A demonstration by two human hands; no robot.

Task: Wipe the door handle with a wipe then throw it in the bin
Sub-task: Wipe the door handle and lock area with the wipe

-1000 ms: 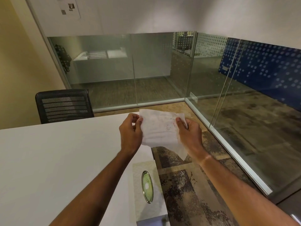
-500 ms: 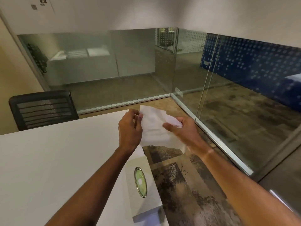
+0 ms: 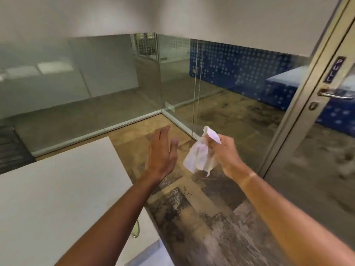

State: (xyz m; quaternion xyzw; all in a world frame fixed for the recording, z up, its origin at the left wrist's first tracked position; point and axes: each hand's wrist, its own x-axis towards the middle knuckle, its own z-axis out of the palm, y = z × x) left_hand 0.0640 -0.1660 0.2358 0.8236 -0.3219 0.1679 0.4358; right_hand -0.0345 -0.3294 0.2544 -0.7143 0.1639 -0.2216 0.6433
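Note:
My right hand (image 3: 225, 154) grips a crumpled white wipe (image 3: 199, 156) that hangs down from its fingers above the floor. Beside it, my left hand (image 3: 162, 152) is flat and empty, fingers stretched forward, a little apart from the wipe. The metal lever door handle (image 3: 335, 95) sits on the glass door (image 3: 326, 150) at the far right, well above and right of my right hand, under a small "PULL" sign (image 3: 334, 69). No bin is in view.
A white table (image 3: 57, 189) fills the lower left, with a white wipes box (image 3: 146, 239) at its near corner, partly hidden by my left forearm. Glass partitions (image 3: 115, 83) close the room ahead. A black mesh chair (image 3: 11, 146) stands at the far left. Patterned carpet lies below.
My left hand has let go of the wipe and opened flat. My right hand now holds the wipe alone, bunched up. The view has swung right, bringing the door and its handle into sight.

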